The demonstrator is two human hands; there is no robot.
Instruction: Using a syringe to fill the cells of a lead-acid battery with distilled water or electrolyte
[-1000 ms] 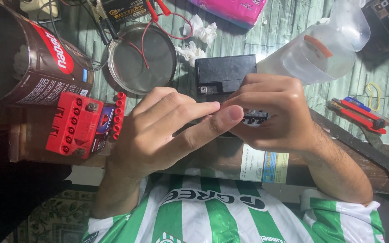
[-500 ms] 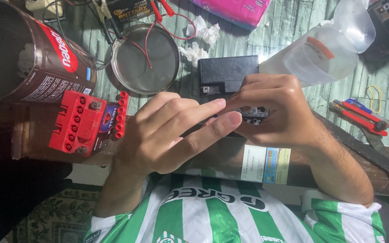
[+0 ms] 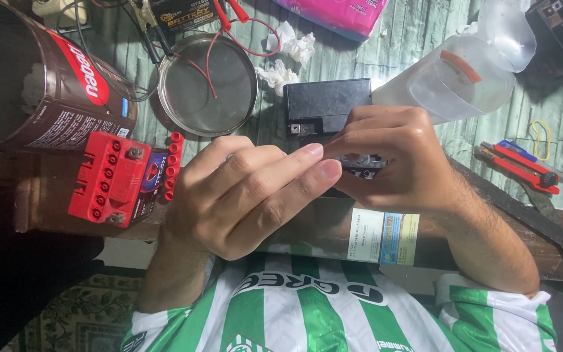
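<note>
Right now the right hand (image 3: pixel 392 156) is curled tight round a small grey piece with holes (image 3: pixel 363 168), just by the black battery (image 3: pixel 327 104), while the left hand (image 3: pixel 242 195), fingers stretched out and gripping nothing, touches it, so slow, steady fingers seem best.

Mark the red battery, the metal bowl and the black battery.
red battery (image 3: pixel 109 177), head view, on its red top face.
metal bowl (image 3: pixel 206 88), head view, on its inner bottom.
black battery (image 3: pixel 327 104), head view, on its dark side.
</note>
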